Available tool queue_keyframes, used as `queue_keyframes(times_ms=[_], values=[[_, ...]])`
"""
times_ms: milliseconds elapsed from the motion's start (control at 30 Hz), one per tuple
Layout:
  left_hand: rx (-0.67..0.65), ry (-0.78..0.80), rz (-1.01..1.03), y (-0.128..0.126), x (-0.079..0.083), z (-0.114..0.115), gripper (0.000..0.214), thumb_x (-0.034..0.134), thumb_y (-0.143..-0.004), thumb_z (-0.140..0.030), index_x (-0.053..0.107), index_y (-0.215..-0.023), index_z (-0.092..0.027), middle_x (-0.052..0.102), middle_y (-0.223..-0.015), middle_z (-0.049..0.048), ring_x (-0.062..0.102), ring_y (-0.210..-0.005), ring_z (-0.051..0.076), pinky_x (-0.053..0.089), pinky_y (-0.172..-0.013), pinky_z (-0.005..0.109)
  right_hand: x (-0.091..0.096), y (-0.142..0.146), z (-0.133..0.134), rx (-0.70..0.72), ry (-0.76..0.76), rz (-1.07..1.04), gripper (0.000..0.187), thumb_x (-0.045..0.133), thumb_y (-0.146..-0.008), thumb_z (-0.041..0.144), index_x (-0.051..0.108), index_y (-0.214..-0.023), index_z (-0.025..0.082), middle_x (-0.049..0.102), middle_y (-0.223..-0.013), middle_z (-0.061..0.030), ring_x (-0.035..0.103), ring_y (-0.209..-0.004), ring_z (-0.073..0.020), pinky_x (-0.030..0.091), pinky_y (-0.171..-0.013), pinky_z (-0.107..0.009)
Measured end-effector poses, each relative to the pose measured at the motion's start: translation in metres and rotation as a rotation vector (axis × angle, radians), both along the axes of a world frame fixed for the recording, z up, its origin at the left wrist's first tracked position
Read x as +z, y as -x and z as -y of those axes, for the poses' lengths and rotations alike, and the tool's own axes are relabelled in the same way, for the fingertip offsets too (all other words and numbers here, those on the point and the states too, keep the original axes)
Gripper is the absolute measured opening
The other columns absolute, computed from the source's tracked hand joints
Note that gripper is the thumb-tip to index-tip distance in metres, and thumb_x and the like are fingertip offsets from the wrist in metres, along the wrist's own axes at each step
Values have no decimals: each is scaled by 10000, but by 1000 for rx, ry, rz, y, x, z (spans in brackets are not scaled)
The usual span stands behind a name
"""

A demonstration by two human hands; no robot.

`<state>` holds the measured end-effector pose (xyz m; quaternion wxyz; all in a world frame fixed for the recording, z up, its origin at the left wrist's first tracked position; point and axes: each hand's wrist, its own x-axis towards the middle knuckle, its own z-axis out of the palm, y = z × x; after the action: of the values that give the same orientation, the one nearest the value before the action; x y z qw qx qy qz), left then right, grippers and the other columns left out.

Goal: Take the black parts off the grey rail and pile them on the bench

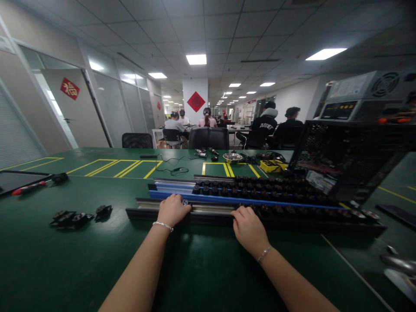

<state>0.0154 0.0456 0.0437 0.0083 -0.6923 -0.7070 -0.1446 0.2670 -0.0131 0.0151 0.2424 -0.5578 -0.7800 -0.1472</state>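
Note:
A long black rail [143,213] with a silver inner channel lies across the table in front of me. My left hand [171,211] is closed over its left part, on a small black part with a round metal disc [185,202] showing beside the thumb. Farther right, my right hand [249,228] has its fingers curled against the rail's near edge, by the end of a row of dark parts [287,212]. Whether those fingertips grip the rail or a part is hidden. Behind lies a blue rail [201,198] with similar round black parts.
Several loose black parts [73,219] lie at the left, beyond them a red-handled tool [29,189]. An open computer case [351,151] stands at the right. A metal bowl [232,157] and yellow tray [273,166] sit farther back. People sit in the background.

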Motion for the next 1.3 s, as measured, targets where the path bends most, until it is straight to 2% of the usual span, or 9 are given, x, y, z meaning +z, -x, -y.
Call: queue_keyframes(times_ms=[533, 1300], values=[[45, 49, 2, 5, 5, 0, 335, 479, -682, -444, 588, -879, -196, 615, -1002, 94, 547, -993, 248, 386, -856, 377, 0, 0, 0, -2, -1, -2, 176, 459, -799, 126, 615, -858, 181, 567, -856, -50, 451, -841, -171, 367, -768, -284], [67, 77, 17, 14, 9, 0, 331, 464, -677, -451, 587, -850, -197, 620, -1012, 99, 555, -989, 254, 402, -837, 372, 0, 0, 0, 0, -1, 12, 188, 448, -806, 127, 615, -875, 179, 569, -864, -57, 458, -841, -170, 371, -752, -288]])
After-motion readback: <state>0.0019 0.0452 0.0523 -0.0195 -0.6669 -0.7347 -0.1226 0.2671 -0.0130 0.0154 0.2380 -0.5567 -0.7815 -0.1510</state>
